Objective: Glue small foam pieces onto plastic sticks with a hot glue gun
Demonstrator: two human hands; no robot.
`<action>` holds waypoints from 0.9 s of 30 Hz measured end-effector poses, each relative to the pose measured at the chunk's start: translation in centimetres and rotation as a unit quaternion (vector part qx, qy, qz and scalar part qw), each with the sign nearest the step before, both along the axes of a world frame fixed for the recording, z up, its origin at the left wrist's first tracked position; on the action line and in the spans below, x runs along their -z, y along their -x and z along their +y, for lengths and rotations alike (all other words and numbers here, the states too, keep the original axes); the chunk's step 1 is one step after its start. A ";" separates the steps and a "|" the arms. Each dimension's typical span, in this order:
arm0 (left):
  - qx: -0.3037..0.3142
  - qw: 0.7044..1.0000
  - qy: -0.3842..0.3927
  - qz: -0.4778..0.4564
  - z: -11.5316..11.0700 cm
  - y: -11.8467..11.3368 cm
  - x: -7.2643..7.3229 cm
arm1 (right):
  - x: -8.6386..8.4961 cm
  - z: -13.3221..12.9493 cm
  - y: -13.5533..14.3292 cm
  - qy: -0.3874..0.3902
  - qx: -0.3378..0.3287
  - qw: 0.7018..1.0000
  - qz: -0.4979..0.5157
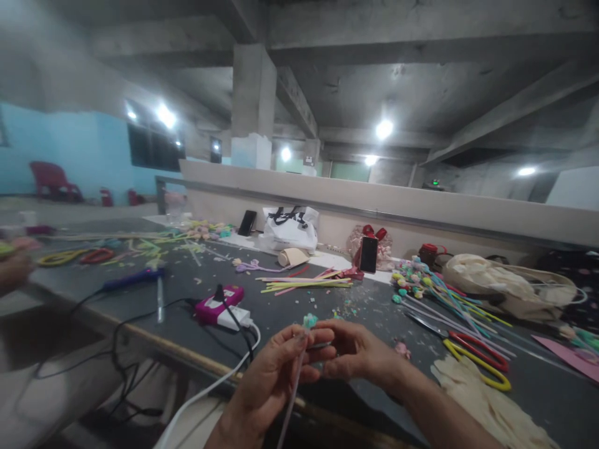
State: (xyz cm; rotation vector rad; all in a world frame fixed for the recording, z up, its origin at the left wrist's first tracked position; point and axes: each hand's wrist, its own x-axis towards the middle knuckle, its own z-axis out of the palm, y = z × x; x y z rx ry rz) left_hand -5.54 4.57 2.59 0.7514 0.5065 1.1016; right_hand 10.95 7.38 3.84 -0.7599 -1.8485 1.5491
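My left hand is closed on the pale lilac stem of a small craft flower, pinching it just under the mint-green head. The stem hangs down past the table's front edge. From the right side, my right hand curls its fingers in, the index finger against the base of the flower head; its other fingertips are partly hidden behind the left fingers. Just right of my right hand lies a small pink craft piece. Tiny green and yellow scraps are scattered behind the hands.
Scissors with red and yellow handles lie at right, near a bundle of flower stems. At left are a purple power strip, cables and a blue corded tool. Loose yellow and pink strips lie ahead. Another person's hand shows far left.
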 end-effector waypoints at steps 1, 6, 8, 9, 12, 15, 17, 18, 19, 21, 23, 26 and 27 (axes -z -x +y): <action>-0.003 1.000 0.001 0.003 0.0 -0.1 0.0 | 0.0 -0.1 0.1 -0.009 0.007 1.000 -0.009; -0.043 0.999 0.013 0.020 0.2 -0.4 -0.1 | -0.5 -2.4 -0.3 -0.132 0.132 0.968 -0.168; -0.066 0.997 0.027 0.027 0.3 -0.3 -0.1 | -0.5 -3.7 -1.0 -0.168 0.135 0.951 -0.224; -0.077 0.996 0.034 0.032 0.4 -0.3 -0.1 | -0.3 -4.3 -1.4 -0.189 0.115 0.944 -0.246; -0.096 0.993 0.040 0.047 0.7 -0.3 -0.1 | 0.3 -5.4 -2.0 -0.274 0.041 0.918 -0.283; -0.098 0.993 0.026 0.064 0.8 -0.5 0.0 | 0.7 -5.5 -1.7 -0.332 0.015 0.901 -0.280; -0.101 0.991 0.013 0.088 0.7 -0.8 0.0 | 0.5 -5.1 -1.3 -0.351 0.042 0.894 -0.275; -0.106 0.989 0.005 0.100 0.6 -1.0 0.0 | 0.3 -4.8 -1.1 -0.352 0.069 0.894 -0.269; -0.112 0.988 -0.003 0.109 0.6 -1.2 0.0 | 0.0 -4.5 -0.9 -0.345 0.106 0.897 -0.256; -0.120 0.985 -0.015 0.123 0.4 -1.7 0.1 | -0.6 -3.8 -0.8 -0.314 0.181 0.908 -0.210; -0.122 0.983 -0.027 0.136 0.3 -2.1 0.3 | -0.9 -3.2 -0.8 -0.274 0.223 0.923 -0.152; -0.130 0.974 -0.059 0.174 0.4 -2.5 0.8 | -0.8 -2.6 -0.9 -0.216 0.218 0.948 -0.080; -0.137 0.970 -0.073 0.185 0.5 -2.6 1.0 | -0.6 -2.5 -1.0 -0.207 0.214 0.952 -0.065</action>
